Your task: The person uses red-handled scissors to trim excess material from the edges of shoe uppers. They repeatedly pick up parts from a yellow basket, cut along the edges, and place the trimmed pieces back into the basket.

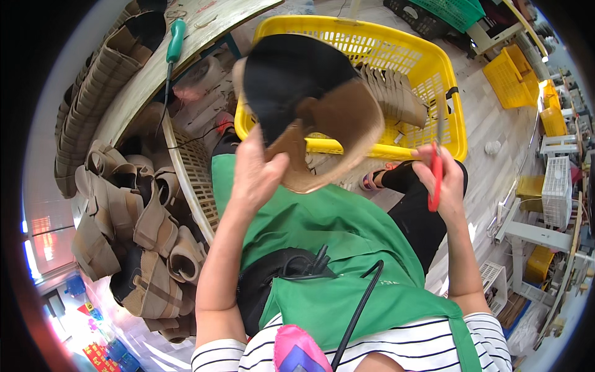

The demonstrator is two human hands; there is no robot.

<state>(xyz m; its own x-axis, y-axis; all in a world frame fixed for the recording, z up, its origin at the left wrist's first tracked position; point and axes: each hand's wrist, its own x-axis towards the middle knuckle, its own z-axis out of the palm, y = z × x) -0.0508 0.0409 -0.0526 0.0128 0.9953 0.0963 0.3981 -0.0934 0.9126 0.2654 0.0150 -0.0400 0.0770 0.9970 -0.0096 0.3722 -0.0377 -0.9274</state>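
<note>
My left hand [257,173] grips a shoe upper [297,68] by its lower left edge, thumb in front. The upper is tan outside with a black lining and is held up over my lap, slightly blurred. A large opening shows in its lower part. In my right hand [453,186] is a pair of red-handled scissors [436,183], its blades pointing up and away from me. The scissors are apart from the upper. Behind the upper stands a yellow plastic basket [462,124], and inside it lies a row of nested tan uppers [396,96].
A heap of tan uppers [149,217] lies left in and around a pale slatted basket [192,173]. On the worktable [217,18] are a green-handled tool [176,40] and a long stack of uppers [93,105]. More yellow crates [511,77] stand at right.
</note>
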